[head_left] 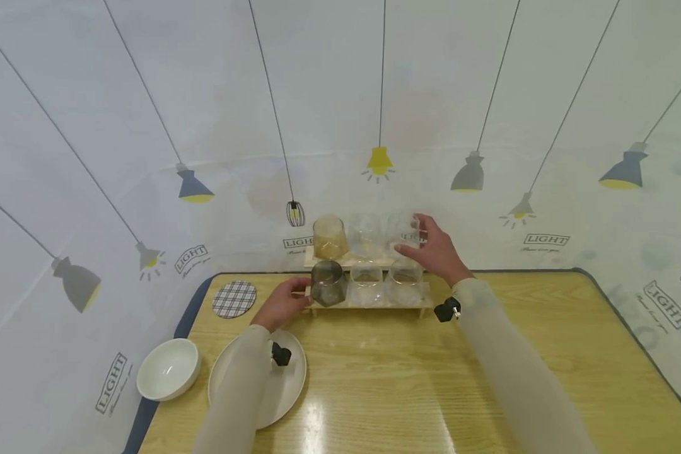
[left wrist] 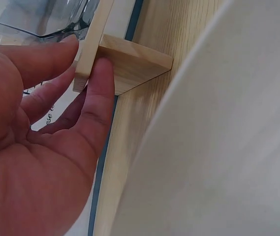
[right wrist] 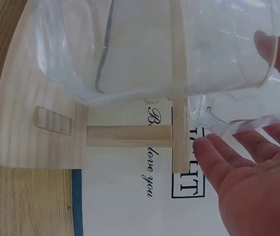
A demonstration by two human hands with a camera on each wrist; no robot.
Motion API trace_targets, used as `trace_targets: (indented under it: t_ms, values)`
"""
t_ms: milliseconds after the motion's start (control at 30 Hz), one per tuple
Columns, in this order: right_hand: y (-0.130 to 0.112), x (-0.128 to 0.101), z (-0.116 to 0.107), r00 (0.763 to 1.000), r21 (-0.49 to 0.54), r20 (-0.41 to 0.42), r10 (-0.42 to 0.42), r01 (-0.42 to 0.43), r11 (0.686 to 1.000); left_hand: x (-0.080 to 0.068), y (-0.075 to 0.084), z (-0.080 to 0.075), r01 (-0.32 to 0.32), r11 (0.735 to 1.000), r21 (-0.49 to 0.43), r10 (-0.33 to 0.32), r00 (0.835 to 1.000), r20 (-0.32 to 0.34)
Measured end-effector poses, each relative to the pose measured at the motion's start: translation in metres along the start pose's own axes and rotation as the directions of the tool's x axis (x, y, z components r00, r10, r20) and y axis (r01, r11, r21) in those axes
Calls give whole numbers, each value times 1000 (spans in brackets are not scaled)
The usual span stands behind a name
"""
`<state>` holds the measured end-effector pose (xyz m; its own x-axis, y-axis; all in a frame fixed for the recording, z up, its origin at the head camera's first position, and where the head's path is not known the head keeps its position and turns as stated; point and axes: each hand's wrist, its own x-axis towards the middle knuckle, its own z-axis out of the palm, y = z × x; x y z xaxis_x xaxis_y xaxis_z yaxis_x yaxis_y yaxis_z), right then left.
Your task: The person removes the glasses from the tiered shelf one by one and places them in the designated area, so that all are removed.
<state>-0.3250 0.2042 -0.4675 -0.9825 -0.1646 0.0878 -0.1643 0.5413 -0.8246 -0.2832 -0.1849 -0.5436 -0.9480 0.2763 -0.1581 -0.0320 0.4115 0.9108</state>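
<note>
Hands on the rack now: your left hand (head_left: 280, 304) pinches the near left end of the two-tier wooden rack (head_left: 369, 304), thumb and fingers closed on the slat by its foot, as the left wrist view shows plainly (left wrist: 41, 132). You're bracing it, by the look of things. Your right hand (head_left: 437, 252) is up at the top tier, fingers wrapped round the clear glass (head_left: 404, 232) at the right end. The right wrist view shows fingertips on the rim and the palm cupped beside that glass (right wrist: 179, 54), so it's a grip, though whether the glass is lifted clear of the shelf or resting on it I cannot tell.

Judging from this, you're either seating or taking that top-right glass while the other hand keeps the stand from sliding. The next move calls for a steady, level wrist and care with the neighbours, since the middle clear tumbler sits just beside it. Keep that left pinch firm; the rack looks light.

Also on the rack: an amber glass (head_left: 330, 238) at top left, a smoky grey glass (head_left: 327, 283) below it, and clear ones filling the lower tier.

All this stands on a glossy wood-grain table (head_left: 488, 391), with a white plate (head_left: 286, 384) under your left forearm, a white bowl (head_left: 168, 369) beside it, and a plaid coaster (head_left: 234, 299) near the back left corner. A pale curtain printed with hanging lamps surrounds the table.
</note>
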Motion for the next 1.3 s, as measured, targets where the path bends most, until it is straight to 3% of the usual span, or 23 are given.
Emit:
trace_targets:
  t_ms: [400, 667, 967, 1100, 1300]
  values:
    - [2, 0, -2, 999, 26, -26, 22, -22, 999, 3, -2, -2, 10, 1000, -2, -10, 1000, -13]
    - [-13, -5, -12, 996, 31, -68, -53, 55, 998, 7, -5, -7, 24, 999, 34, -23, 999, -38]
    - [-34, -38, -27, 988, 84, -111, -107, 117, 990, 7, 0, -3, -2, 998, 60, 3, 1000, -5]
    - [-39, -51, -23, 986, 77, -89, -138, 145, 987, 7, 0, -4, 1, 998, 63, 1, 999, -35]
    - [-42, -76, -12, 979, 65, -63, -193, 197, 978, 5, -3, -1, 20, 1000, 19, -19, 1000, -22]
